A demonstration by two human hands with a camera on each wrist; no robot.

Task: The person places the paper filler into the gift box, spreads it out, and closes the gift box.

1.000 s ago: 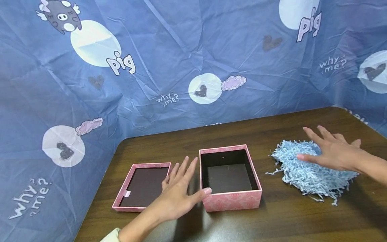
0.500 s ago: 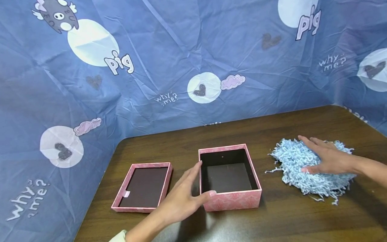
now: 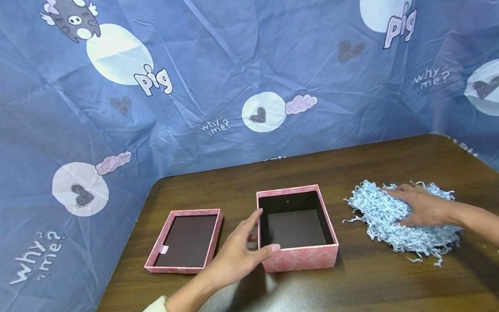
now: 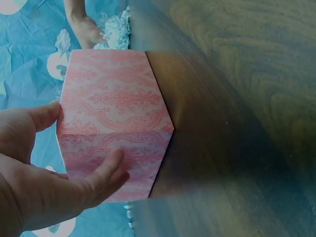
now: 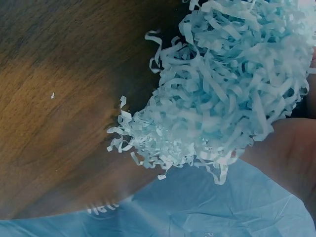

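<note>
A square gift box, pink with a damask pattern and a dark inside, stands without its lid mid-table. At its near left corner my left hand holds it, thumb on the front rim and fingers along the left side. In the left wrist view, fingertips lie against the patterned side of the box. To the right is a pile of light blue shredded paper. My right hand grips into it, its fingertips sunk in the strands and hidden. The right wrist view shows the shredded paper bunched beside the hand.
The pink-rimmed lid lies inside-up to the left of the box, with a small pale tab. A brown wooden table bears everything. Blue printed cloth hangs behind it and at the sides.
My right hand has come down from above the shredded paper and sunk its fingers into it. My left hand has moved right from beside the lid onto the box's corner.
</note>
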